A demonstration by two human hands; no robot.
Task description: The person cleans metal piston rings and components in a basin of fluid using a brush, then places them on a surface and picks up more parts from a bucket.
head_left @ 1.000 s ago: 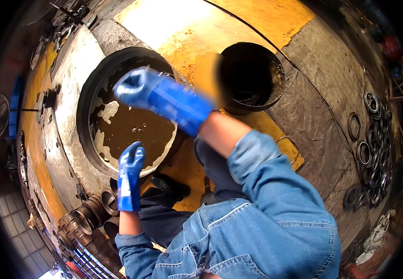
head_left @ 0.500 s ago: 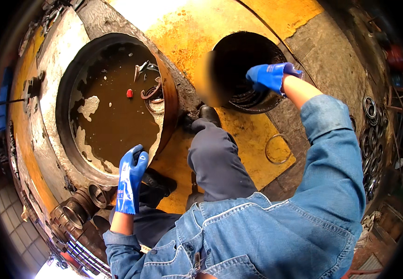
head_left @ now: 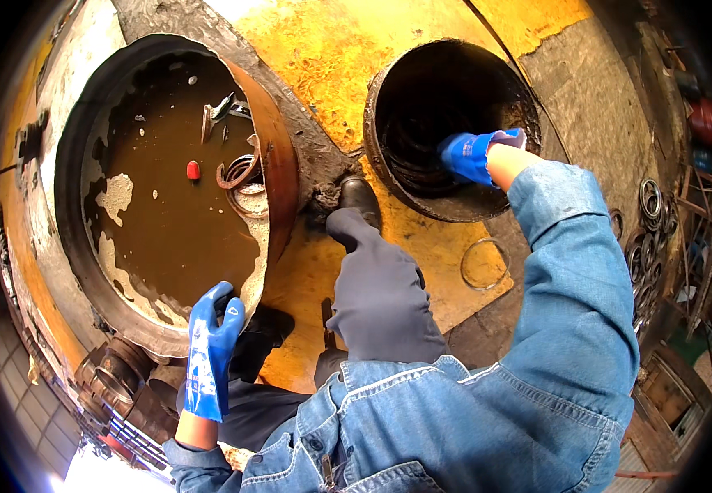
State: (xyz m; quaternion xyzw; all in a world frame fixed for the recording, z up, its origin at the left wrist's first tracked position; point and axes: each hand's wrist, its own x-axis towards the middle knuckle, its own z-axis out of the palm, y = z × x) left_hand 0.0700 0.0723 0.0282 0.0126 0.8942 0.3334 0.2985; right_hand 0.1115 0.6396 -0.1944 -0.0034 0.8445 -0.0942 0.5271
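Observation:
My left hand, in a shiny blue rubber glove, is at the near rim of a large round metal tub. Its thumb and fingers stand apart and hold nothing. Murky brown liquid fills the tub. Inside lie metal rings and a small red piece. My right hand, gloved alike, reaches into a dark, grimy drum at the right. Dark rings lie in the drum near that hand. Its fingertips are lost in the shadow, so any grip there is hidden.
A thin ring lies on the yellow floor plate beside the drum. Several metal rings are heaped at the far right. Rusty cylindrical parts stand at lower left. My boot is between tub and drum.
My right hand has gone deeper into the drum, its fingers now in shadow. The thumb and fingers of my left hand have spread. The view has shifted, carrying the tub leftward in the picture.

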